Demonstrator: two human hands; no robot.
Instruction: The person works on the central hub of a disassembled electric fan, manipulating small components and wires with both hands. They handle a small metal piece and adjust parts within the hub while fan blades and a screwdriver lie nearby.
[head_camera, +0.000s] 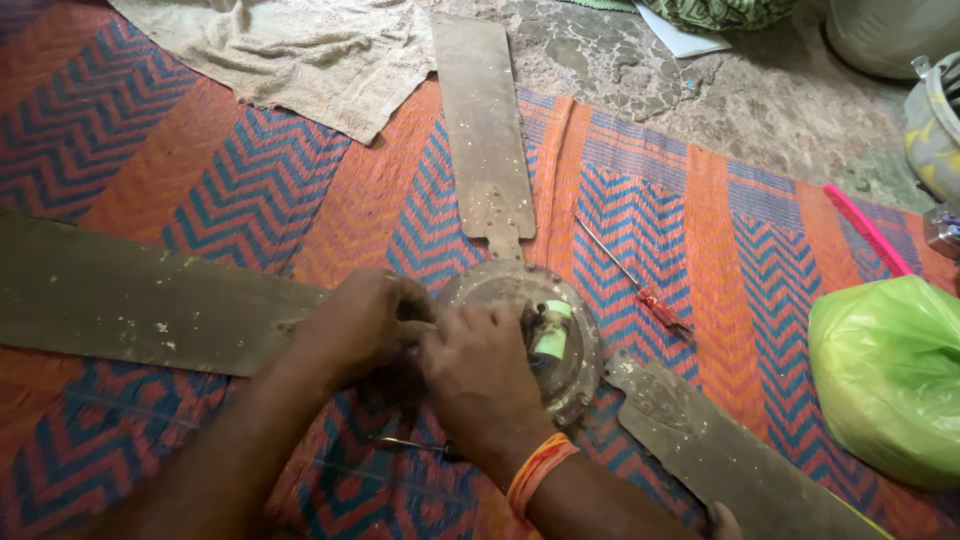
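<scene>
1. Both hands, left hand (355, 325) and right hand (480, 375), clasp the round, dusty metal motor hub of a ceiling fan (555, 345).
2. Right of the hub: a crumpled light-green plastic bag (890, 375).
3. Hub lies on an orange-and-blue zigzag woven mat (250, 190), three grimy brown blades (485, 130) radiating out.

Your left hand (355, 322) is curled knuckles-up, forearm coming in from the lower left. Your right hand (478, 372) lies just beside it, fingers bent forward, an orange band on its wrist.
</scene>
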